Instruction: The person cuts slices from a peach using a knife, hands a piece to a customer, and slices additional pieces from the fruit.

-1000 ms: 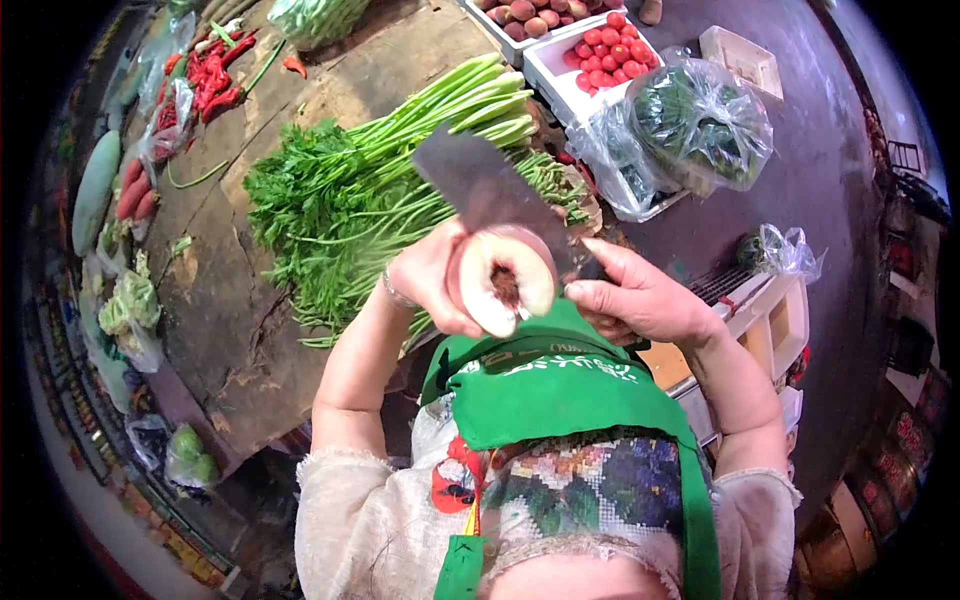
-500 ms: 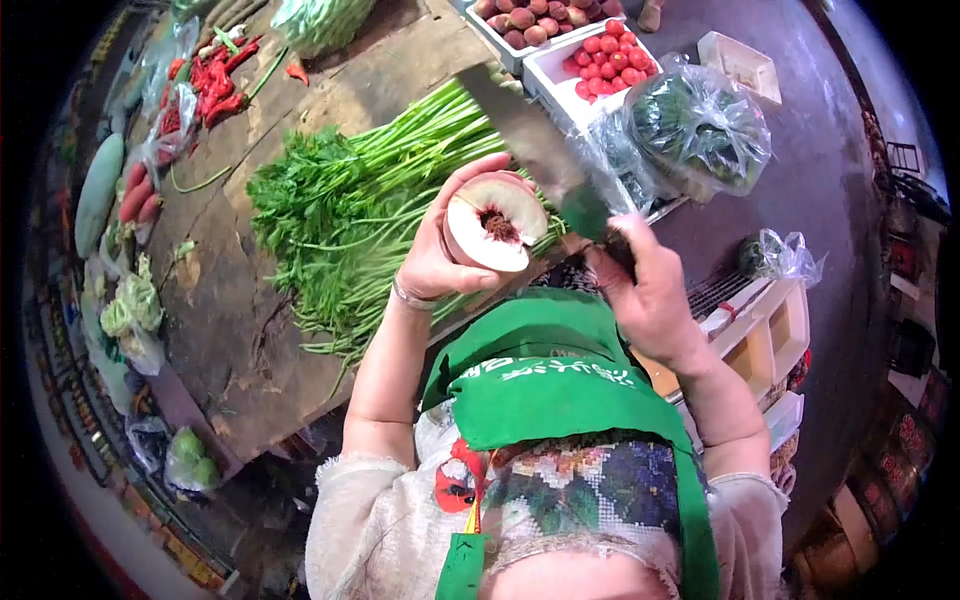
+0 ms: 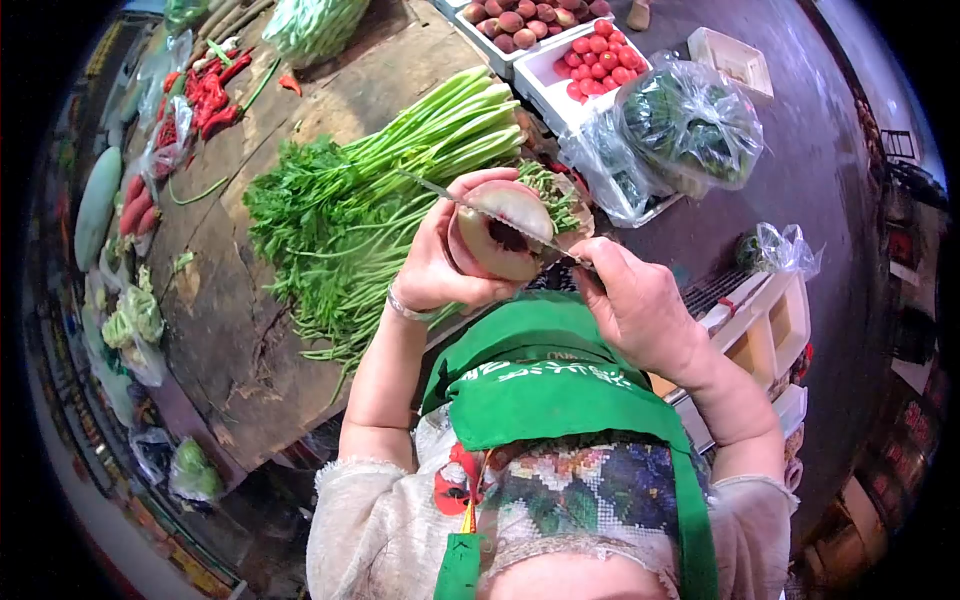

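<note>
A halved peach (image 3: pixel 524 264) rests in my left hand (image 3: pixel 433 265), whose fingers curl around it. Its pale flesh and dark red pit hollow face me. In my right hand (image 3: pixel 642 305) is the handle of a knife (image 3: pixel 482 211). The broad blade now shows nearly edge-on as a thin line across the upper part of the peach; I cannot tell how deep it sits in the flesh. Beneath and beyond my left hand lies a large bunch of celery (image 3: pixel 410 145) on the wooden table (image 3: pixel 215 320). Short chopped green pieces (image 3: pixel 550 195) lie just past the peach.
At the back are a box of peaches (image 3: pixel 520 22), a white box of tomatoes (image 3: pixel 603 62) and a bag of green vegetables (image 3: pixel 690 125). Red peppers (image 3: pixel 210 100) and a pale green gourd (image 3: pixel 99 205) lie left. A divided tray (image 3: pixel 775 325) stands right.
The knife has come down and left from beyond the peach, its blade turning from broadside to edge-on across the fruit. My left hand has tilted the peach slightly.
</note>
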Demonstrator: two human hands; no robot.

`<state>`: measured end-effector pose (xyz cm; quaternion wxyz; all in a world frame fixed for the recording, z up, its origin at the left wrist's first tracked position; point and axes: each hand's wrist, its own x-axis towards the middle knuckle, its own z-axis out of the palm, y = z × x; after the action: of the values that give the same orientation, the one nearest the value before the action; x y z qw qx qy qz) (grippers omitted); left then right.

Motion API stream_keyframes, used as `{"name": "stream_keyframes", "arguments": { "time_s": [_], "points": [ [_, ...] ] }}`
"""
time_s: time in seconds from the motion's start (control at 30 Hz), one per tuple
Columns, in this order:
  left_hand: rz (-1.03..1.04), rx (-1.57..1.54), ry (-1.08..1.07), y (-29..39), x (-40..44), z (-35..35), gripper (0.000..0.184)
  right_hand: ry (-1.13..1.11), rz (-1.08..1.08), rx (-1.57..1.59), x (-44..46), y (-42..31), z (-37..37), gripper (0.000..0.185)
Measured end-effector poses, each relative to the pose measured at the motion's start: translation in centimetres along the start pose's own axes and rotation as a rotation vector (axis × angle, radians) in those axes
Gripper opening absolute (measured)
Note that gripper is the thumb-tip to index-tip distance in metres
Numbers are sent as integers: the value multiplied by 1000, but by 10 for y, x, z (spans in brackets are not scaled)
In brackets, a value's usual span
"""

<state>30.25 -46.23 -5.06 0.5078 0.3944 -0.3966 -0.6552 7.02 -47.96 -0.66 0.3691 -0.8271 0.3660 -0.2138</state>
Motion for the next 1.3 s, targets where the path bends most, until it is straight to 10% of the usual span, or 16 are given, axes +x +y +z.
{"name": "stream_keyframes", "arguments": {
  "time_s": [1.3],
  "points": [
    [228, 139, 40, 3, 57, 41, 101, 93, -217, -103, 16, 53, -40, 35]
  ]
}}
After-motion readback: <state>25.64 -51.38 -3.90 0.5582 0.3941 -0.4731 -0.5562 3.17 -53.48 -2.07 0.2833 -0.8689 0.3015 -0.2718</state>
